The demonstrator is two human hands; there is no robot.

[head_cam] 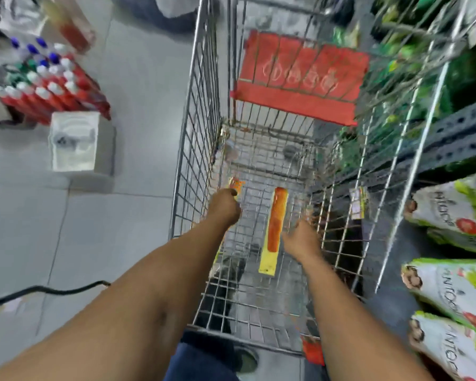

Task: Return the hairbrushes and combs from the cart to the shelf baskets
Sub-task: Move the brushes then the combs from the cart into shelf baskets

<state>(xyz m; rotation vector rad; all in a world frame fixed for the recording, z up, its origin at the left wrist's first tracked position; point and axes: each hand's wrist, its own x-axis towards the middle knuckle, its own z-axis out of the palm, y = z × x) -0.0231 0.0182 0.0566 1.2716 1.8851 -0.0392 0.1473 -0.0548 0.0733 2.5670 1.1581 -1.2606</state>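
A wire shopping cart point(195, 149) stands in front of me with both my arms reaching down into it. An orange comb on a yellow card point(274, 229) lies flat on the cart floor between my hands. My left hand point(223, 207) is at the cart's left wall, fingers closed around a second orange packaged item point(235, 185) whose top sticks out past the fingers. My right hand point(302, 237) hovers just right of the comb card, fingers curled down; motion blur hides whether it holds anything.
A red fold-down seat flap point(300, 81) hangs at the cart's far end. Shelving with green-and-white bags point(451, 287) runs along the right. On the floor at left stand a white box point(73, 141) and red bottles point(47, 89). A black cable point(47, 291) crosses the tiles.
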